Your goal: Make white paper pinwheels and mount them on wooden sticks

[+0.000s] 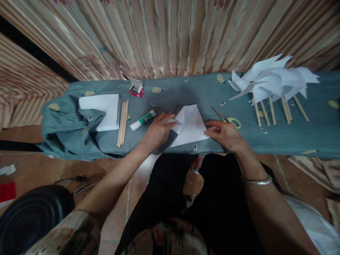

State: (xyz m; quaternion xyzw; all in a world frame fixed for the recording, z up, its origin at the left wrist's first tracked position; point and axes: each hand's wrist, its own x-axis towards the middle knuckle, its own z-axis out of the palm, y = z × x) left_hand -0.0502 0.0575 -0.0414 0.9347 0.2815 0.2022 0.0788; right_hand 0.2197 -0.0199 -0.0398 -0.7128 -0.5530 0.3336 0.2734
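A white sheet of paper (pixel 193 124), cut and partly folded, lies on the cloth in front of me. My left hand (pixel 159 130) pinches a raised flap at the paper's left side between thumb and fingers. At the right corner, the curled fingers of my right hand (pixel 221 132) grip the paper's edge. Just beyond my right hand are scissors (pixel 227 118) with pale green handles, their blades pointing away to the left. A white and green glue stick (pixel 142 120) rests left of my left hand.
Several wooden sticks (pixel 123 123) lie beside a stack of white paper (pixel 113 109) on the left. Behind the glue stick stands an open red and white box (pixel 136 88) of small metal pieces. Finished paper pinwheels (pixel 273 79) lie at the right. A pleated curtain (pixel 170 39) hangs behind.
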